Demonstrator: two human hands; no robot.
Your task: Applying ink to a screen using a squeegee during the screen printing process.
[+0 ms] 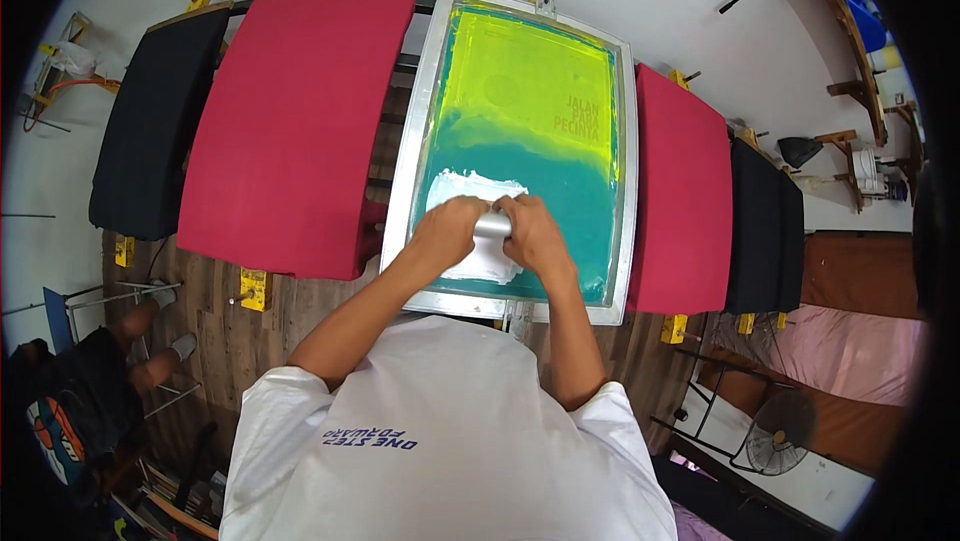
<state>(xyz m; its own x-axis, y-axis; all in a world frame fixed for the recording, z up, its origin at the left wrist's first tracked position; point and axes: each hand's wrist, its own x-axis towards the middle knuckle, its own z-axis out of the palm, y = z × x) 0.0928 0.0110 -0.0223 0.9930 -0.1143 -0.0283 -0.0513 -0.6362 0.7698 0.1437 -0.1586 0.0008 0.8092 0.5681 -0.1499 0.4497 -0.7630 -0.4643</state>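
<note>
A screen-printing frame (626,201) with a silver metal rim lies in front of me, its mesh (570,201) yellow-green at the far part and teal nearer to me. White ink (462,186) is spread over the near left part of the mesh. Both my hands grip a silver squeegee (492,225) that stands in this ink. My left hand (449,234) is closed round its left side, and my right hand (534,234) is closed round its right side. The hands nearly meet at the top, and they hide both ends of the squeegee.
Red fabric-covered boards (290,131) (684,191) flank the frame, with black ones (155,126) farther out. Yellow brackets (255,290) stick out at their ends. A seated person's legs (150,371) show at lower left. A fan (782,431) stands at lower right, below a wall shelf (835,41).
</note>
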